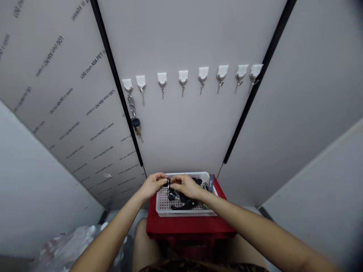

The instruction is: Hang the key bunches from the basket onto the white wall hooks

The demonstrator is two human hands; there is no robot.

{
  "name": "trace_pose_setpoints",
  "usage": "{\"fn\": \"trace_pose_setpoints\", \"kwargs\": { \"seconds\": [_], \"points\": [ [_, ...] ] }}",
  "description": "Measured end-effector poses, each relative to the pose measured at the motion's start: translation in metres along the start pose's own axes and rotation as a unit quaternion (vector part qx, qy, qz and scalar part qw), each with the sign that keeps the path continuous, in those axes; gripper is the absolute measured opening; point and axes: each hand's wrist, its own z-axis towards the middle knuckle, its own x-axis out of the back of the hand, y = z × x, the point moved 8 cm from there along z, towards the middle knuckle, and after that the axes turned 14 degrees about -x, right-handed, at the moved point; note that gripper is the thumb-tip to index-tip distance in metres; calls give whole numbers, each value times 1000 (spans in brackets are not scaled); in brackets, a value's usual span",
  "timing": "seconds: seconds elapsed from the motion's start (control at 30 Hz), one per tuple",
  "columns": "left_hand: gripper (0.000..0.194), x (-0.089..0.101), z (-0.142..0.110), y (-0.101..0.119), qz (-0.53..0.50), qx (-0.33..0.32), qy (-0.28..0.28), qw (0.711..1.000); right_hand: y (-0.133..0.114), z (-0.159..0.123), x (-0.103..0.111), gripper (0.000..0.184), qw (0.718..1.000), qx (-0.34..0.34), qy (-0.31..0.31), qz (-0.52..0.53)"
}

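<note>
Over the far left part of a white perforated basket, my two hands meet at a small dark key with a shiny metal piece, largely covered by fingers. My left hand pinches its dark end from the left. From the right, my right hand pinches the metal part beside it. Below them in the basket lie black straps, a dark round-headed item and several other small pieces, partly hidden by the right hand and forearm.
White adhesive hooks run in a row along the wall panel. A key on a chain hangs from the leftmost one. The basket stands on a red-covered stool, with a dark grey tag at its right. Plastic-wrapped bottles lie at lower left.
</note>
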Motion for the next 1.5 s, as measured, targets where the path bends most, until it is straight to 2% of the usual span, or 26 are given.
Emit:
{"fn": "trace_pose_setpoints", "kwargs": {
  "seconds": [0.13, 0.27, 0.4, 0.53, 0.67, 0.77, 0.87, 1.0, 1.07, 1.17, 1.33, 1.4, 1.5],
  "points": [
    [22, 2, -1, 6, -138, -1, 44, 989, -9, 3, -1, 20, 994, 4, -22, 109],
    [24, 5, 0, 8, -183, -6, 73, 980, -18, 3, 9, 15, 995, 15, 38, 95],
    [26, 9, 2, 16, -159, -36, 90, 982, -18, 7, 13, 21, 990, -15, 61, 123],
    [23, 14, 2, 28, -97, -62, 93, 989, -20, 12, 13, 18, 985, -48, 74, 146],
    [15, 23, 1, 38, -19, -95, 99, 990, -36, 15, 19, 14, 984, -37, 85, 151],
    [18, 27, 3, 52, 26, -134, 86, 987, -67, 16, 27, 13, 989, 13, 83, 125],
    [24, 28, 13, 83, 57, -196, 75, 976, -116, 15, 34, 12, 990, 102, 81, 48],
    [20, 46, 32, 142, 97, -277, 151, 944, -182, 18, 51, 11, 970, 188, 153, -13],
    [22, 57, 43, 167, 75, -289, 194, 934, -209, 25, 61, 11, 960, 208, 188, 5],
    [25, 68, 59, 198, 33, -284, 229, 930, -243, 34, 75, 12, 943, 232, 236, 33],
    [24, 75, 77, 235, 19, -301, 254, 919, -278, 45, 92, 13, 916, 239, 321, 14],
    [24, 78, 83, 237, 25, -294, 273, 915, -282, 51, 95, 13, 912, 224, 343, -10],
    [23, 83, 88, 228, 29, -264, 292, 919, -281, 58, 97, 13, 905, 196, 372, -63]
  ]
}}
